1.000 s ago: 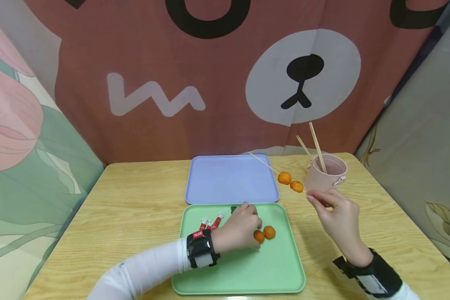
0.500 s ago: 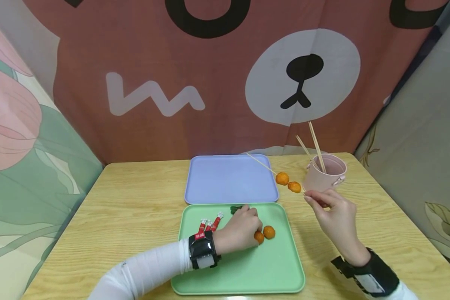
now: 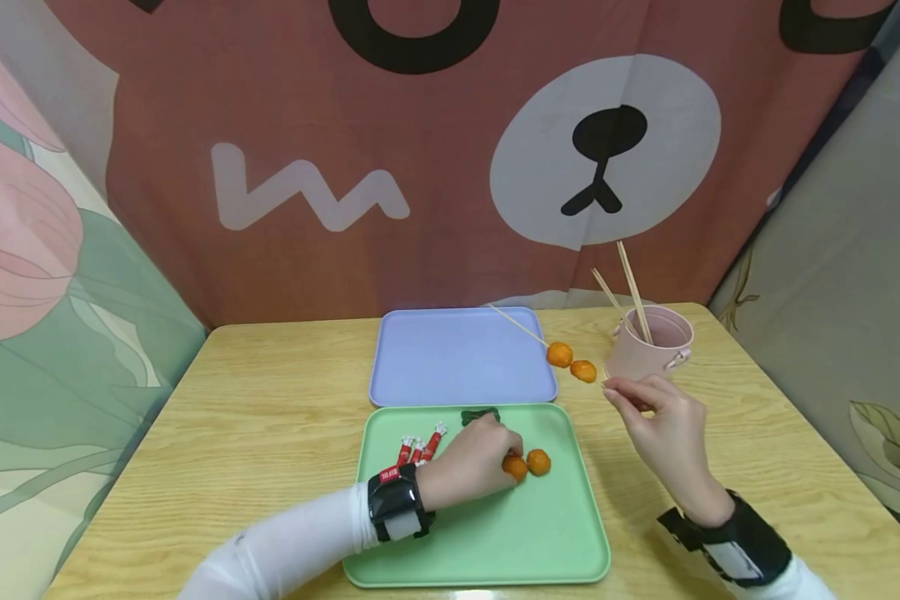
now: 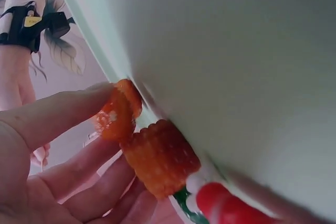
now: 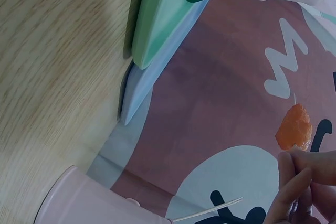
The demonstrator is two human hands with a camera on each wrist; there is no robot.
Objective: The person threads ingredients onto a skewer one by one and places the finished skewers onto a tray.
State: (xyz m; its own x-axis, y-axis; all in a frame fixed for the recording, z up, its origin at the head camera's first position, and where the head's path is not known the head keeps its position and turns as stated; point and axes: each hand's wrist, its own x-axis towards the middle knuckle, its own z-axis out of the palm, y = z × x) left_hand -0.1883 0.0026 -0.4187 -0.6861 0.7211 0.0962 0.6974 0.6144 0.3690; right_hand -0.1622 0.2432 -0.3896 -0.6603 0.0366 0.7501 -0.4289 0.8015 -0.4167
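Note:
My right hand (image 3: 663,433) pinches the near end of a thin wooden skewer (image 3: 518,321) above the table. Two orange food balls (image 3: 559,354) are threaded on it, and the skewer slants up to the left. In the right wrist view an orange ball (image 5: 295,127) shows just beyond the fingertips. Over the green tray (image 3: 525,542), my left hand (image 3: 471,465) pinches an orange ball (image 3: 515,467) between thumb and fingers. A second loose ball (image 3: 539,462) lies just right of it. The left wrist view also shows a ridged orange piece (image 4: 160,158) beside the fingers.
Several red pieces with white frilly ends (image 3: 432,442) and a dark green piece (image 3: 478,415) lie on the green tray. Behind it is a blue tray (image 3: 457,358). A pink bucket (image 3: 641,360) holding several skewers stands at the back right.
My right hand has drifted slightly left with the loaded skewer. The left hand has shifted slightly left, uncovering more of the green piece, and its ball has moved slightly up and left.

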